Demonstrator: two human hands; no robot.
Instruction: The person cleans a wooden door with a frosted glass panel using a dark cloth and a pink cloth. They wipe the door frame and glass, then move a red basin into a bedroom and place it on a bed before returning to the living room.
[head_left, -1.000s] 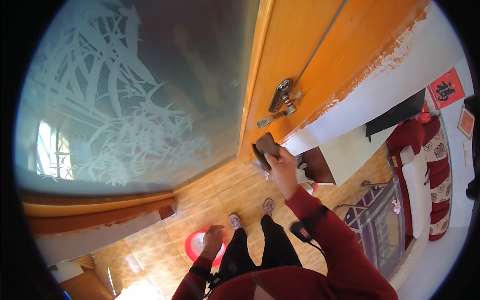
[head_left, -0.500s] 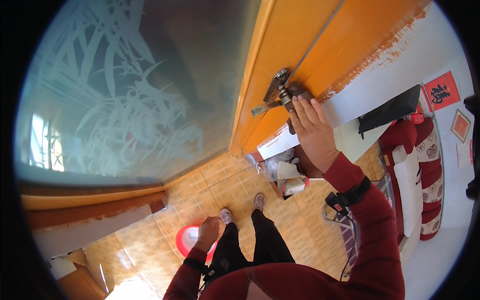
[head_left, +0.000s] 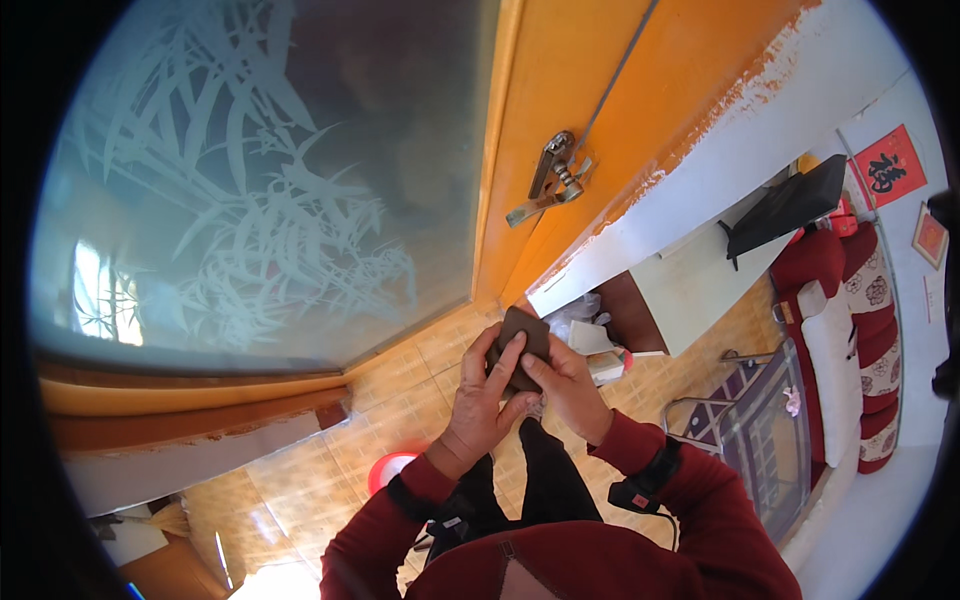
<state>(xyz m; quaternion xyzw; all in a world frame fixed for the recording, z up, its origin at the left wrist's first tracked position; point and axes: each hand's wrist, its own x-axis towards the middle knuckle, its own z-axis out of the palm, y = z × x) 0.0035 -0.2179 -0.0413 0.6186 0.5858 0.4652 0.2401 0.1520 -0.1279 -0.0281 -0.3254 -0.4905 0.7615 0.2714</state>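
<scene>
Pad (head_left: 527, 330), brown and flat, is grasped by left hand (head_left: 480, 407) and right hand (head_left: 576, 390), apart from the door handle (head_left: 567, 184).

A red floral sofa (head_left: 880, 342) lines the white wall (head_left: 917, 360), bright light (head_left: 280, 582) on tan tiles (head_left: 310, 480)

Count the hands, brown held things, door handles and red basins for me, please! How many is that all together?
Hands: 2 (left hand and right hand)
Brown held thing, maybe a folded cloth: 1
Door handle: 1
Red basin, partly hidden by the left arm: 1
Total: 5
</scene>
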